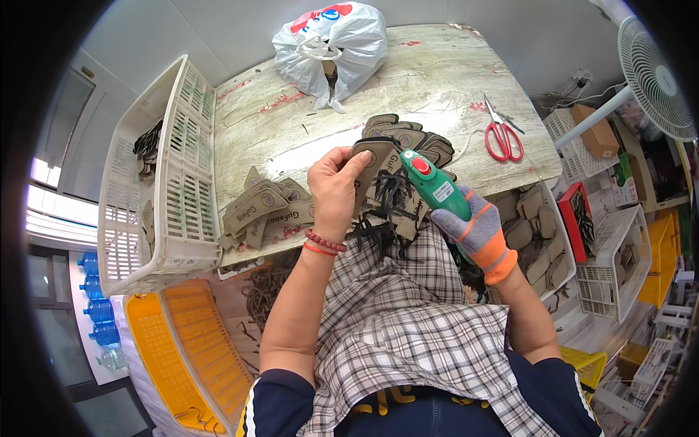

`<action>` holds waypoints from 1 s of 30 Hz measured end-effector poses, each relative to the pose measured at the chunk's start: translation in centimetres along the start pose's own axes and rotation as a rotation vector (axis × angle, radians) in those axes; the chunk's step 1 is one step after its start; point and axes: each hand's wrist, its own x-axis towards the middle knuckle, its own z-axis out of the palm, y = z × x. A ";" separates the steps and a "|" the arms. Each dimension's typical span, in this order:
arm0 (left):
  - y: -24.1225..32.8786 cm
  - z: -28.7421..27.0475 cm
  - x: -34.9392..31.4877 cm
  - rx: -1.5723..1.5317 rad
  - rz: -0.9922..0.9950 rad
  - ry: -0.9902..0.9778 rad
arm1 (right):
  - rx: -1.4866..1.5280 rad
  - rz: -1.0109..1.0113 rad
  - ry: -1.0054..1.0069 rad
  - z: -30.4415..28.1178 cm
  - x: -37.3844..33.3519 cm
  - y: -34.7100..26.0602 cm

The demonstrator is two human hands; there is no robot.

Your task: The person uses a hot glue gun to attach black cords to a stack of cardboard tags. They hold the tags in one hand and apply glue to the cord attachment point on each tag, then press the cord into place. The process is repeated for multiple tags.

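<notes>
My bare left hand, with red bracelets at the wrist, pinches a brown fabric patch with a dark edge between thumb and fingers. My right hand, in a grey and orange glove, is wrapped round green electric scissors with a red button. The tool's tip is beside the patch's dark edge; whether it touches cannot be made out. Dark strips of trimming hang just under the tip, above my lap. Behind my hands lies a pile of similar patches; more printed patches lie to the left.
On the worn wooden table stand a tied white plastic bag and red-handled scissors. A white crate stands at the left, above a yellow crate. Several patches fill a bin below right. A fan stands far right.
</notes>
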 end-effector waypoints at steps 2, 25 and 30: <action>0.2 -0.4 0.3 0.030 0.019 -0.033 | -0.012 0.028 -0.016 -0.2 -0.1 -0.5; 4.0 -1.5 2.0 0.645 -0.094 -0.464 | -0.109 -0.040 -0.181 -1.4 0.1 -0.7; 3.4 -1.2 2.6 0.615 -0.159 -0.511 | -0.017 -0.030 -0.163 -0.7 0.6 -0.6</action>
